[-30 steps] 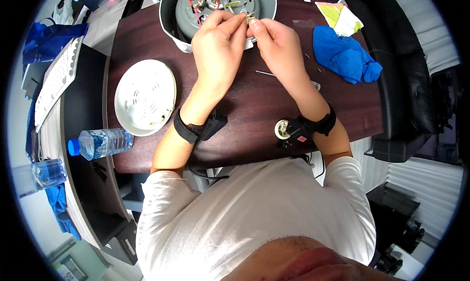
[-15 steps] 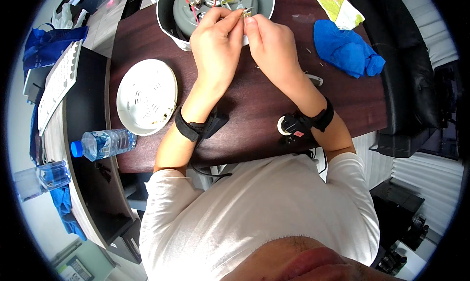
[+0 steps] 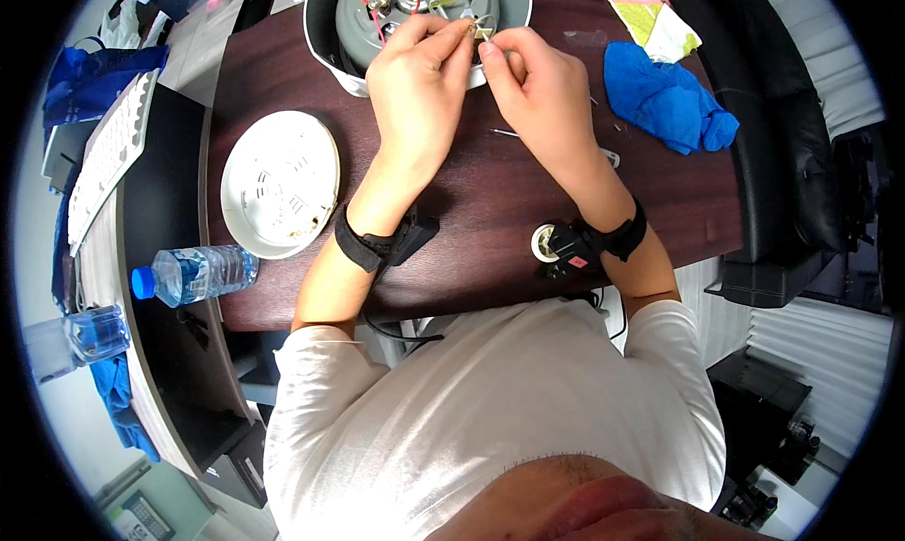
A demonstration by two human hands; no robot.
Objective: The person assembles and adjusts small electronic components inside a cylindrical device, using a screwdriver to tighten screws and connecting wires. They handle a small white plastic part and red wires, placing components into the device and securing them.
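At the far edge of the view stands an opened round appliance (image 3: pixel 325 46), perhaps a rice cooker base, with a grey metal disc (image 3: pixel 363 27) and red wires (image 3: pixel 374 11) inside its pale rim. Over its near right rim, my left hand (image 3: pixel 415 84) pinches thumb and forefinger together by a small brass-coloured metal part (image 3: pixel 483 32). What its fingertips hold is too small to name. Close beside it, my right hand (image 3: pixel 537 84) is also closed in a pinch near the same part, its fingertips slightly apart from the left ones. Whatever it grips cannot be made out.
A white round cover (image 3: pixel 280 178) lies on the dark table at left, near a water bottle (image 3: pixel 203 275). A blue cloth (image 3: pixel 665 98) and a yellow-white packet (image 3: pixel 655 27) lie at right. A thin metal tool (image 3: pixel 506 132) and a tape roll (image 3: pixel 544 243) lie nearer.
My right hand has drawn a little to the right and down, away from my left fingertips. The thin tool beneath it shows more. My left hand stays almost in place.
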